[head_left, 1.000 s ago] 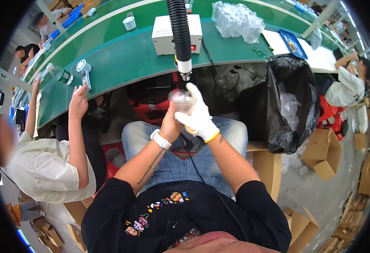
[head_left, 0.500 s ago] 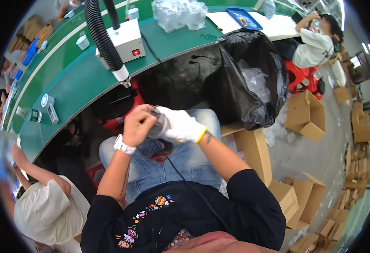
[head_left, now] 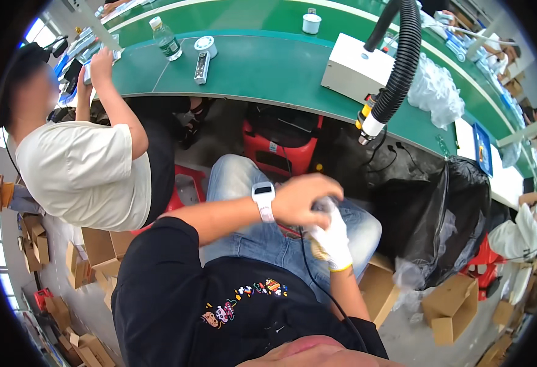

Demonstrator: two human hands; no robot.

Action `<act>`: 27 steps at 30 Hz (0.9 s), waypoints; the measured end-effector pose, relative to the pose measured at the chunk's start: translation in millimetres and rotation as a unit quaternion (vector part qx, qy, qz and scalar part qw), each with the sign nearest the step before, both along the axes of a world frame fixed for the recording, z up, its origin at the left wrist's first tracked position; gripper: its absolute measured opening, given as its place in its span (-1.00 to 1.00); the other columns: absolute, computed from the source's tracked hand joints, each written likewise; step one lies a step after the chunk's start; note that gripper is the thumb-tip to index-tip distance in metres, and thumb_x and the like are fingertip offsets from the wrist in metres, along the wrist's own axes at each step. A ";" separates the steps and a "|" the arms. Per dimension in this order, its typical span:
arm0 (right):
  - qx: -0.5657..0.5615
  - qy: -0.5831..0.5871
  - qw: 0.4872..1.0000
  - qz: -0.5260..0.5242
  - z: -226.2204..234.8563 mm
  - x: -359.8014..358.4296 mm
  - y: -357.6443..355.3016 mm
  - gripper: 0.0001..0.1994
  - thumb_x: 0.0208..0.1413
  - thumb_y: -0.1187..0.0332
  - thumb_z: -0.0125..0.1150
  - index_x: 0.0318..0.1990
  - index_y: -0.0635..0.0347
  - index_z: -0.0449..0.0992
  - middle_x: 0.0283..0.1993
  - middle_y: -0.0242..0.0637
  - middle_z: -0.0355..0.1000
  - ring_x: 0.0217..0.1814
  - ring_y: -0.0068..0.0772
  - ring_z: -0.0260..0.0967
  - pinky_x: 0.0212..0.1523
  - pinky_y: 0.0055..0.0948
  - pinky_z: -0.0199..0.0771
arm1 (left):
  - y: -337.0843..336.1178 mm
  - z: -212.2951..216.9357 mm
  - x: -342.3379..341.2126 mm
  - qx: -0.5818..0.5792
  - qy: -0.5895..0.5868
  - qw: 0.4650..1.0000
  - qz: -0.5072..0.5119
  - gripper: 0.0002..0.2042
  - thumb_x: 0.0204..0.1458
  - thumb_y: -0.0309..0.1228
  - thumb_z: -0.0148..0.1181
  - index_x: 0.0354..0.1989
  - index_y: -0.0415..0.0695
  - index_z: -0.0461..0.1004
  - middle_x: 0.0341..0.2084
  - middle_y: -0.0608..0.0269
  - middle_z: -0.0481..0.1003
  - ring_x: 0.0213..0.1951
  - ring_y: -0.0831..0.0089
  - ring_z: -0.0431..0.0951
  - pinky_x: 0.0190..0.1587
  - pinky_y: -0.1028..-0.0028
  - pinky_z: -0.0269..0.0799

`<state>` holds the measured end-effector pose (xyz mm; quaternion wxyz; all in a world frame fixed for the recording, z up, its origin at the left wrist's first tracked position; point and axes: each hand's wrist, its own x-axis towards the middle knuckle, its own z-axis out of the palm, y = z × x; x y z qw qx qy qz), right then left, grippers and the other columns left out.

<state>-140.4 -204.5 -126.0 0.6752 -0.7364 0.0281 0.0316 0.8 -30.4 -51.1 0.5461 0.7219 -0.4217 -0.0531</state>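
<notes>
Above my lap, my bare left hand, with a white watch on its wrist, arches over a small greyish, see-through piece. Its fingers are bent round the piece and blurred by motion. My right hand, in a white knitted glove with a yellow cuff edge, is closed on the same piece from below and right. Fingers hide much of it, so its kind cannot be made out. A black cable runs down across my jeans close to the hands.
Ahead is a green bench with a bottle, a round white piece and a white box machine with a black hose. A co-worker sits left. Right stand a black bag and cartons.
The view has swung left, so bench, machine and bag lie farther right and the co-worker on the left shows more fully. Both hands stay together at the see-through piece.
</notes>
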 end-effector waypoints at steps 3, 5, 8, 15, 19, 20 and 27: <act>0.106 0.076 0.991 -0.024 0.9 11.1 20.8 -0.34 0.10 0.48 0.45 0.36 0.24 0.31 -0.05 -0.24 0.57 -0.08 -0.41 0.57 -0.02 -0.37 0.61 | 47.2 25.8 94.2 0.086 -0.177 0.950 0.241 -0.56 0.01 -0.14 0.41 -0.05 -0.19 0.57 -0.06 -0.07 0.59 0.04 -0.06 0.57 0.13 0.12 0.48; 0.133 0.082 0.987 -0.036 1.7 14.7 18.9 -0.38 0.12 0.52 0.42 0.33 0.23 0.32 -0.07 -0.24 0.55 -0.11 -0.44 0.55 -0.07 -0.39 0.60 | 106.8 32.6 181.2 0.152 -0.330 0.760 0.539 -0.49 0.05 -0.03 0.37 -0.01 -0.21 0.56 -0.02 -0.12 0.56 0.03 -0.13 0.55 0.10 0.04 0.46; 0.186 0.091 0.975 -0.077 -2.4 18.8 12.0 -0.47 0.15 0.59 0.35 0.27 0.21 0.34 -0.11 -0.23 0.52 -0.15 -0.48 0.51 -0.19 -0.43 0.59 | 201.5 29.7 270.1 0.448 -0.011 0.647 0.616 -0.32 0.02 0.28 0.24 0.05 -0.09 0.62 0.18 -0.04 0.54 0.30 -0.06 0.45 0.24 -0.40 0.17; 0.239 0.097 0.958 -0.122 -31.6 15.9 -6.5 -0.49 0.15 0.57 0.40 0.25 0.24 0.38 -0.11 -0.26 0.51 -0.17 -0.50 0.52 -0.14 -0.45 0.59 | 77.2 -13.0 140.3 -0.211 0.288 0.910 0.209 -0.69 0.33 -0.35 0.14 0.15 -0.21 0.35 -0.14 0.01 0.64 -0.27 0.17 0.70 -0.20 0.19 0.65; 0.201 0.094 0.970 -0.100 -32.6 11.1 -18.8 -0.45 0.14 0.55 0.42 0.28 0.23 0.38 -0.09 -0.27 0.49 -0.14 -0.46 0.52 -0.09 -0.43 0.59 | -28.6 -36.0 40.6 -0.317 0.620 0.711 -0.100 -0.57 0.32 -0.27 0.19 0.28 -0.16 0.31 0.03 -0.05 0.60 -0.02 0.05 0.68 0.10 -0.01 0.61; 0.199 0.095 0.970 -0.103 -31.4 9.6 -21.2 -0.45 0.14 0.55 0.42 0.28 0.23 0.38 -0.09 -0.27 0.49 -0.14 -0.46 0.52 -0.09 -0.43 0.59 | -41.7 -37.3 37.4 -0.318 0.622 0.708 -0.102 -0.57 0.32 -0.27 0.19 0.28 -0.16 0.31 0.03 -0.05 0.60 -0.02 0.05 0.68 0.10 -0.01 0.61; -0.064 0.082 0.992 -0.073 -4.9 12.5 -29.5 -0.30 0.05 0.33 0.55 0.35 0.21 0.39 0.03 -0.17 0.56 -0.03 -0.44 0.56 0.02 -0.41 0.59 | -69.0 -52.0 23.5 -0.180 0.564 0.805 -0.023 -0.58 0.39 -0.23 0.11 0.31 -0.15 0.27 0.25 -0.02 0.47 0.21 0.06 0.55 0.27 0.08 0.48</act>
